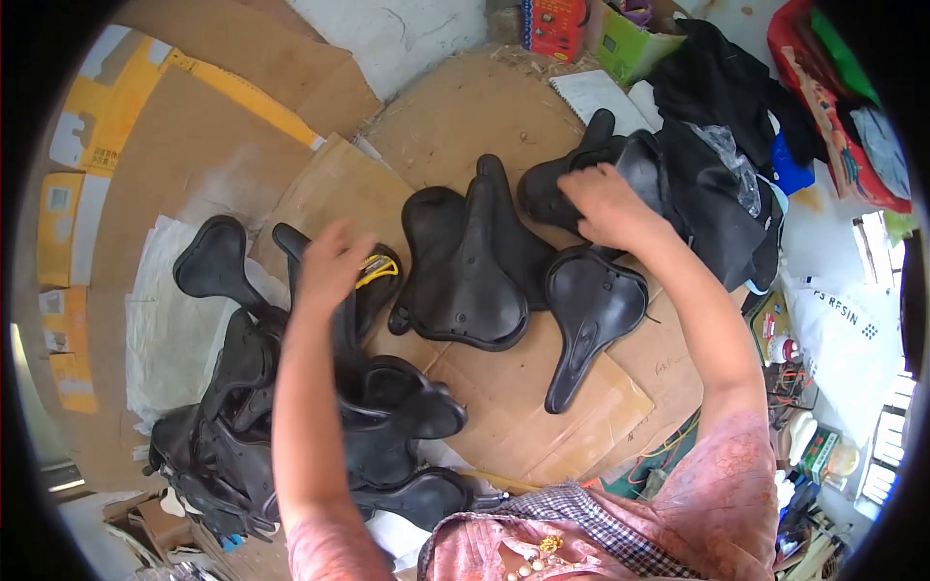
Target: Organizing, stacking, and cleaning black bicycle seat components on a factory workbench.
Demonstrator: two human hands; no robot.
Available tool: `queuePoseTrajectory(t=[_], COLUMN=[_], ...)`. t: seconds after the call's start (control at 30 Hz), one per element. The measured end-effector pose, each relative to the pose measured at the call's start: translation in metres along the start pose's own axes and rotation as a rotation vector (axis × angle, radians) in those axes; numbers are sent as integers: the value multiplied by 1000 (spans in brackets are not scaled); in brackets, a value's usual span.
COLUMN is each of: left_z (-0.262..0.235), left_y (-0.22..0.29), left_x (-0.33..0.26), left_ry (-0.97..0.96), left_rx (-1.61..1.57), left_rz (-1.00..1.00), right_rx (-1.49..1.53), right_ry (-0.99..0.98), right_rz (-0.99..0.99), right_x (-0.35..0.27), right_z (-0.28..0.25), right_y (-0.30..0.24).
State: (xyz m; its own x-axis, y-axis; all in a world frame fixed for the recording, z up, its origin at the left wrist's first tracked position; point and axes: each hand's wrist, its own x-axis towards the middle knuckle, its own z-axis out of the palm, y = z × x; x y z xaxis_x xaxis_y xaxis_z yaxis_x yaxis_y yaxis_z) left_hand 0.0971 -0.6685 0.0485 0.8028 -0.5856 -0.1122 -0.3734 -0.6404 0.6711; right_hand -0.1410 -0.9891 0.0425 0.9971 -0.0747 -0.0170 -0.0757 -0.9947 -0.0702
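Black bicycle saddles cover the work surface. My left hand (pixel 332 266), smeared by motion, is over the saddles at the left. Right beside its fingers, a small yellow-handled tool (pixel 378 269) shows against a dark saddle; whether my fingers touch it cannot be told. My right hand (pixel 612 205) is closed, its fingers curled at a black saddle (pixel 552 194) in the upper right group. Between my hands, a wide saddle (pixel 470 290) leans against a second one (pixel 513 228). A narrower saddle (pixel 591 305) lies nose toward me, just below my right hand.
A heap of saddles (pixel 242 436) rises around my left forearm. Flattened cardboard (pixel 542 416) lies under everything. Black fabric (pixel 722 107), a spiral notebook (pixel 596 102) and a green box (pixel 630 44) are at the far right. A white printed sack (pixel 843 329) stands beyond my right arm.
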Motion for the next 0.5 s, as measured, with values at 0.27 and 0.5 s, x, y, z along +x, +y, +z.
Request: queuePoseTrajectory(t=[0.27,0.5], left_z=[105,-40], left_y=[-20,-14], left_x=[42,-89], left_ry=[-11,340], left_rx=[-99,-505], left_rz=[-252,-22], right_rx=[1641,379], right_ry=[345,257], right_rz=[-416,848], right_x=[55,11], right_z=[-101,78], right_y=[-30,161])
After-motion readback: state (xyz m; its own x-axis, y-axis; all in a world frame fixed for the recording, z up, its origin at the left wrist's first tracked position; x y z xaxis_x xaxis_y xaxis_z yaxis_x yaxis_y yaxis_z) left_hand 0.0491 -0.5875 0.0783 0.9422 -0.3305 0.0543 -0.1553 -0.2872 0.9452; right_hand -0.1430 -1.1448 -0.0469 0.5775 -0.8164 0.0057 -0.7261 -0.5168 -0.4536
